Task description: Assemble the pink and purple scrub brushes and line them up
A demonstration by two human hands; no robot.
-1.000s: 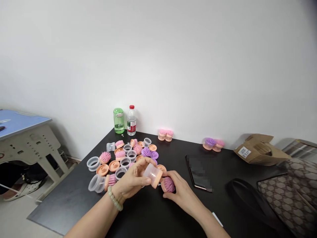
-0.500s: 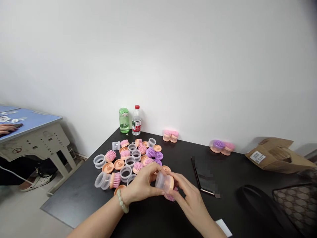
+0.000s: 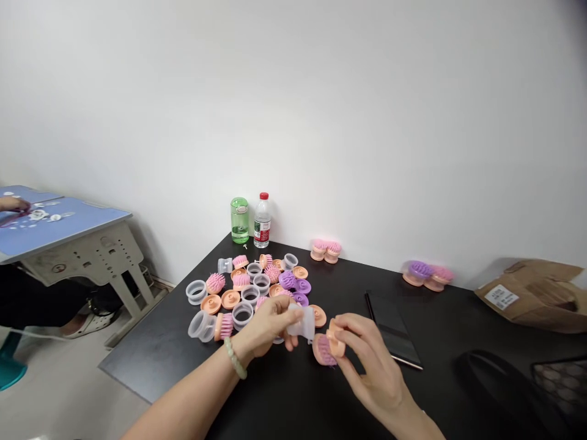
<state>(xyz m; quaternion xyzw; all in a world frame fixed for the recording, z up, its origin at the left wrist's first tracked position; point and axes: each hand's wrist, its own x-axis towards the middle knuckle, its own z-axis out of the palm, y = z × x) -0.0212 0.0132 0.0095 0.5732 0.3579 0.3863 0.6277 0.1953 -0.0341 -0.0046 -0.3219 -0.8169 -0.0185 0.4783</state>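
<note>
My left hand (image 3: 266,327) is shut on a translucent plastic cup (image 3: 302,322), which hides part of its fingers. My right hand (image 3: 369,360) grips a pink-bristled massage brush (image 3: 323,351) with a peach plastic base, a little to the right of the cup and apart from it. Behind my left hand lies a loose heap of parts (image 3: 250,293): translucent cups and rings, peach discs, and pink and purple bristled brushes. My left hand is nearest its front edge. Part of the heap is hidden behind that hand.
The heap sits on a black table (image 3: 151,360). A phone (image 3: 393,330) lies to the right, and a green bottle (image 3: 239,221) and water bottle (image 3: 262,221) stand by the wall. A co-worker's hand (image 3: 13,203) works at a blue desk (image 3: 77,227).
The cup and brush, pressed together between my hands before, are now apart. My right hand has moved right with the brush. The whole scene has shifted rightward in the view.
</note>
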